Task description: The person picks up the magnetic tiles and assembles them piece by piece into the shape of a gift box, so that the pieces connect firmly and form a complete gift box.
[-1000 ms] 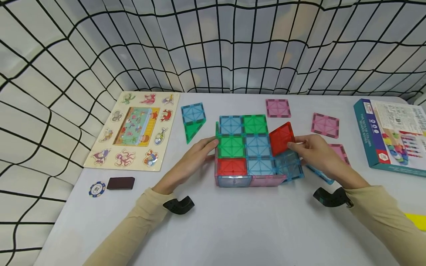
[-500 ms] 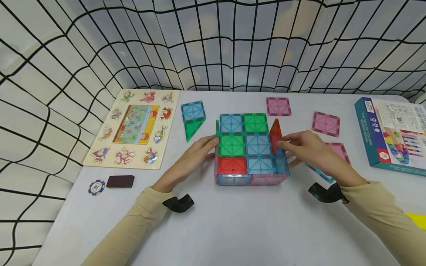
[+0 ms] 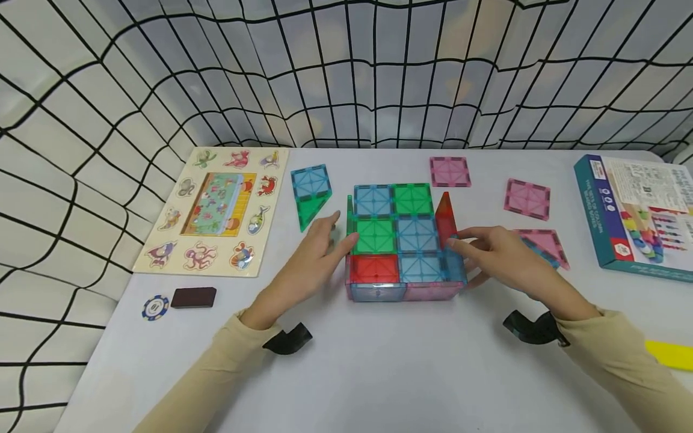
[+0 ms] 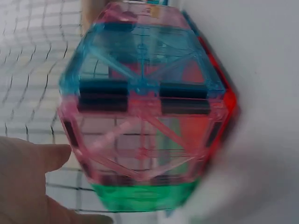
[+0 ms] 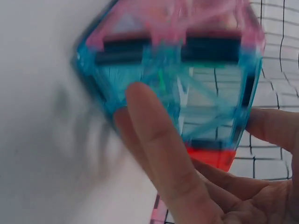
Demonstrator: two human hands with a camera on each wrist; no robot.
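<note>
An open box of translucent magnetic tiles (image 3: 376, 293) sits mid-table, its floor of red, green and blue squares. Low walls stand along its front and sides. My right hand (image 3: 495, 258) pinches the blue magnetic tile (image 5: 210, 102) at the front of the right side, fingers on its outer face and thumb at its upper edge. Behind that tile, a red magnetic tile (image 3: 445, 216) stands upright. My left hand (image 3: 311, 255) is beside the left wall, fingers extended and thumb near the top edge. In the left wrist view, a pink wall tile (image 4: 140, 144) adjoins a blue one (image 4: 145, 60).
Pink tiles (image 3: 450, 172) lie behind and right of the box; a blue tile partly shows near my right hand. Blue and green tiles (image 3: 311, 180) lie back left. A sea-animal puzzle board (image 3: 249, 210), poker chip (image 3: 155, 307), dark block (image 3: 193, 297) and boxed game (image 3: 649, 222) surround the work.
The red tile has swung from leaning outward to upright. My right hand has brought the blue tile in against the box's right side. My left fingers have lifted away from the left wall.
</note>
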